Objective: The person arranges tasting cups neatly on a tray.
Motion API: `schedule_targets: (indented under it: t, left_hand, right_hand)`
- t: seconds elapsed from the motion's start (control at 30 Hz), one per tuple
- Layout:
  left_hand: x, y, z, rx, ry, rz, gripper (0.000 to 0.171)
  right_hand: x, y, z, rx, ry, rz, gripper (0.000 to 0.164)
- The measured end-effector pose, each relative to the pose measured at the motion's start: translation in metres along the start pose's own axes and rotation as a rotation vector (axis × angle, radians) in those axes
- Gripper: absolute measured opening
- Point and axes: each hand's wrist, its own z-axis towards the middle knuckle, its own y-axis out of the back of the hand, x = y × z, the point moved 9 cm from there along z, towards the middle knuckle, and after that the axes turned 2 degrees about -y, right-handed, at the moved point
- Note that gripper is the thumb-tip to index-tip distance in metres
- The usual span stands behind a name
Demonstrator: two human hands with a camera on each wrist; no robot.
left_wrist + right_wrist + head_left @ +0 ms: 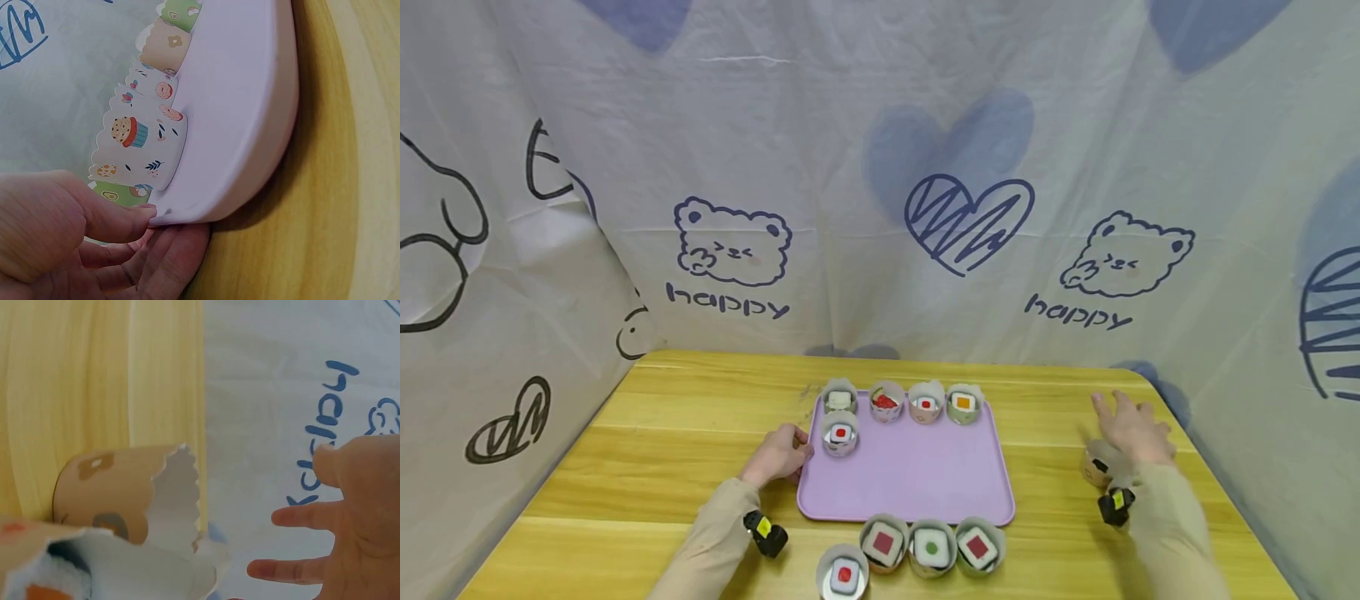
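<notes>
My left hand (778, 455) grips the left rim of the lilac tray (917, 487), thumb on top and fingers underneath, as the left wrist view shows. Several paper cupcake cups with small toy cakes stand on the tray: a row along its far edge, including one with a red piece (885, 403), and one cup (839, 438) in front at the left. Off to the right, my right hand (1137, 430) hovers with fingers spread, holding nothing. Beneath it are a tan paper cup (103, 487) and another cup (119, 562) with something orange inside, both partly hidden in the head view.
In front of the tray stand several more filled cups, among them one with a green dot (932, 548) and one with a red centre (843, 575). The wooden table (685, 417) ends at a printed cloth (850, 292) behind and on both sides.
</notes>
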Motion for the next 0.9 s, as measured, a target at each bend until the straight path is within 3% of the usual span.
schedule_targets:
  t: [0.2,0.47,0.67,0.9]
  left_hand:
    - [0.0,0.0,0.0,-0.005,0.003,0.009,0.022]
    - [0.0,0.001,0.0,-0.004,0.011,0.012,0.022]
    - [-0.001,0.001,-0.001,-0.009,0.008,0.008,0.021]
    - [-0.001,0.002,-0.001,-0.01,0.007,0.001,0.022]
  right_hand:
    - [-0.008,0.001,0.006,0.031,-0.015,-0.028,0.092]
    - [-0.01,-0.001,0.009,0.104,0.036,-0.125,0.086]
    - [-0.011,-0.002,0.012,0.096,0.038,-0.185,0.071]
    - [-0.013,-0.003,0.015,0.09,0.003,-0.179,0.067]
